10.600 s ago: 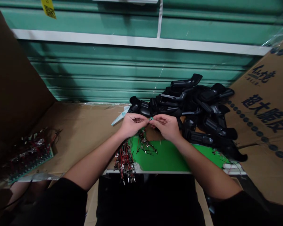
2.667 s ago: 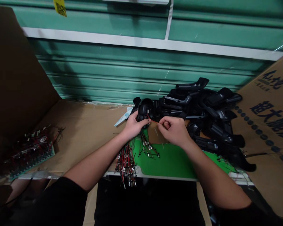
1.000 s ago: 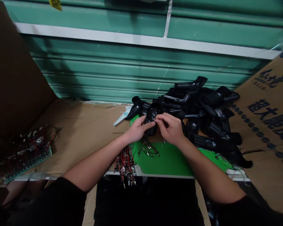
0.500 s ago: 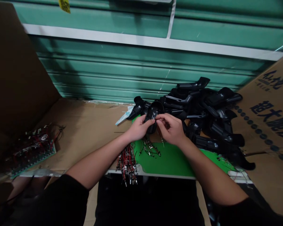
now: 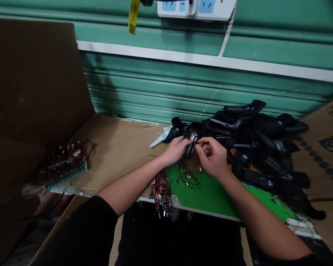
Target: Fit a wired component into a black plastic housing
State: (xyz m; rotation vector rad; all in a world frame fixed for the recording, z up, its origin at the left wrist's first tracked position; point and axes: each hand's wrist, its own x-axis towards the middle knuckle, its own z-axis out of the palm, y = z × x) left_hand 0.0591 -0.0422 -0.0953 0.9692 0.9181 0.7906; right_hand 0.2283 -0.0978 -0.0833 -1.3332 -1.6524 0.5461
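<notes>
My left hand (image 5: 176,150) grips a curved black plastic housing (image 5: 192,142) from below, with its hollow side facing up. My right hand (image 5: 212,157) pinches a thin red wire (image 5: 194,140) at the housing's opening, and the fingers hide the wire's end. A bundle of red and black wires with metal terminals (image 5: 161,194) hangs over the edge of a green mat (image 5: 211,195), below my left wrist. A smaller tangle of wired terminals (image 5: 187,176) lies on the mat beneath my hands.
A heap of black plastic parts (image 5: 261,138) lies right of my hands. A wired circuit board strip (image 5: 63,162) sits on the cardboard sheet (image 5: 119,147) to the left. A green shutter wall with a white power strip (image 5: 195,7) stands behind. A printed carton (image 5: 322,147) leans at right.
My view has swung, so the scene sits further right and the power strip shows at the top. The black housing stays in my left hand, and my right fingers remain at its opening.
</notes>
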